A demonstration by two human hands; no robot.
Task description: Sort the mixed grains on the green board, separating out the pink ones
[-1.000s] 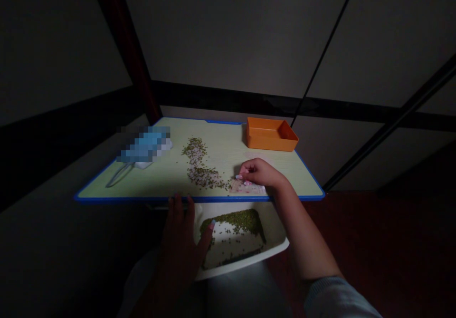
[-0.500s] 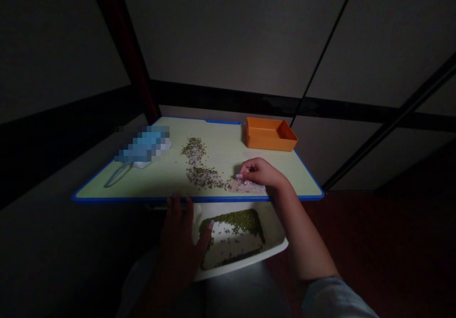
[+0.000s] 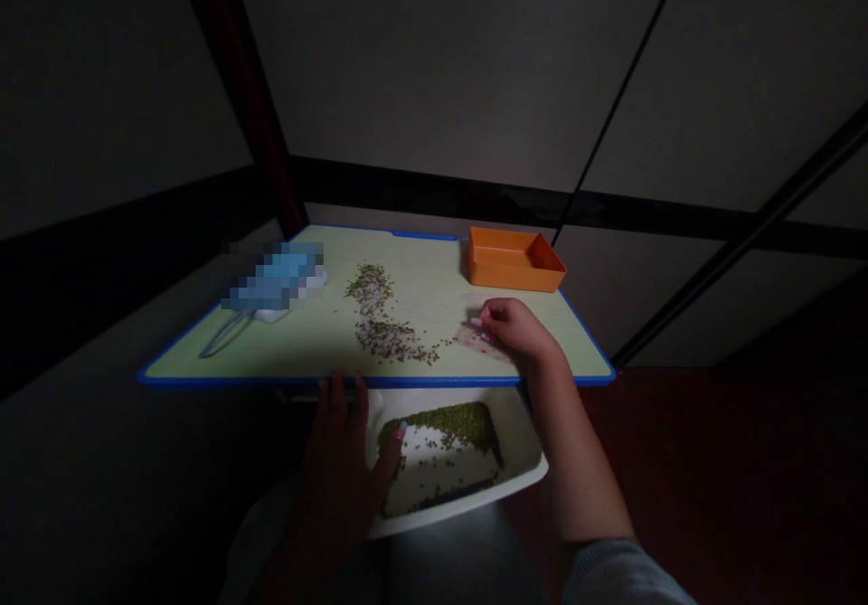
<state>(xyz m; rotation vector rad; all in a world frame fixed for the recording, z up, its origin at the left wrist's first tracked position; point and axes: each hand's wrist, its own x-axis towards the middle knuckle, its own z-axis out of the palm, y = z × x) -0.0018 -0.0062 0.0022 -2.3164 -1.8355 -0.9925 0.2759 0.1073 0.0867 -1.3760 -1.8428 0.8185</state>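
Note:
My right hand [image 3: 512, 326] is over the right part of the small table, fingers curled and pinched at a thin pinkish see-through sheet [image 3: 475, 341]; whether it is a bag or cloth I cannot tell. To its left, small green beans lie scattered among pale bits, in a far heap [image 3: 370, 287] and a near heap [image 3: 397, 341]. My left hand [image 3: 345, 460] is in shadow, fingers spread up to the table's front edge, thumb over the left side of a white bin [image 3: 467, 501]. Green beans [image 3: 461, 421] are banked at the far side of that bin.
An orange open box [image 3: 515, 275] stands at the table's back right. A blurred blue-and-white object [image 3: 278, 278] with a cord-like loop [image 3: 227, 332] lies at the left. The light table top has a blue rim [image 3: 380, 381]. Dark panelled walls [image 3: 434, 62] close in behind.
My right hand has moved a little to the right and away from the heaps, and the pinkish sheet has shifted with it. My left hand stays in place.

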